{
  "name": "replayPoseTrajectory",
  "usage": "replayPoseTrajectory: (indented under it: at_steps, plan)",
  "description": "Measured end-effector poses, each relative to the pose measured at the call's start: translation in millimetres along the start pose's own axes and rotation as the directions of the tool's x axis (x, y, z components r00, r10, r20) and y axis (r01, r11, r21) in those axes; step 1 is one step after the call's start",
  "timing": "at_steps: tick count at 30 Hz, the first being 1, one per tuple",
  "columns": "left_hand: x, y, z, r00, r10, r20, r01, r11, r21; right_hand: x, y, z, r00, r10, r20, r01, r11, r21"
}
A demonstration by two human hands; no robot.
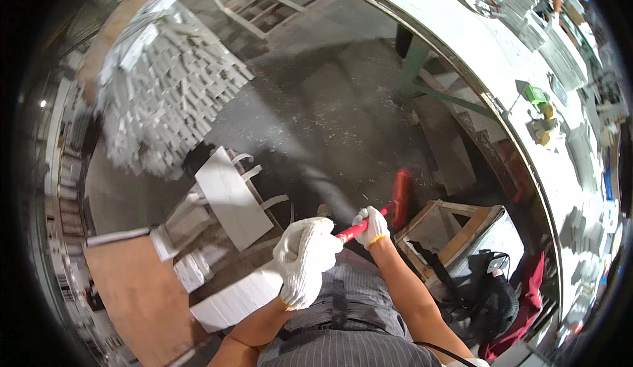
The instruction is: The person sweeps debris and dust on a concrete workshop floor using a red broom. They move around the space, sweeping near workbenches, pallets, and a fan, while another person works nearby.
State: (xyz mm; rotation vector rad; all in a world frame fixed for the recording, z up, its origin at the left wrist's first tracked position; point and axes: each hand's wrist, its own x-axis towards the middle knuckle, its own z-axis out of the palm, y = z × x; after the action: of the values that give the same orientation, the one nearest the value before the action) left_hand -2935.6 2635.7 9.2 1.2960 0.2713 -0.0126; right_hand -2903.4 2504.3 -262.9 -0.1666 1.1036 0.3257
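Both my hands wear white knit gloves and grip the red handle of a broom (pixel 354 231). My left hand (pixel 306 258) is closed round the upper part of the handle, nearer my body. Lower down the handle, my right hand (pixel 373 227) is wrapped round it. The broom's red head (pixel 400 197) is blurred and lies just beyond my right hand, over the dark floor (pixel 316 103). Small pale scraps are scattered across that floor in front of me.
A stack of pale strips (pixel 171 83) stands at the far left. Nearer left are white boards (pixel 234 199) and a brown panel (pixel 142 294). A long white-topped workbench (pixel 461 44) curves along the right. By it sit a wooden-framed box (pixel 455 235) and a black bag (pixel 488 307).
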Motion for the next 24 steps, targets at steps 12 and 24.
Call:
replayPoseTrajectory:
  at_steps: [12,24]
  plan:
    - [200,103,-131,0.971,0.226,0.081,-0.192,0.53,0.826,49,74,222,0.954,-0.203,-0.22,0.206,0.978,-0.008]
    - [317,-30,-37,0.451,-0.892,0.011,-0.257,-0.118,0.959,178,-48,150,0.787,-0.394,-0.475,0.314,0.918,-0.242]
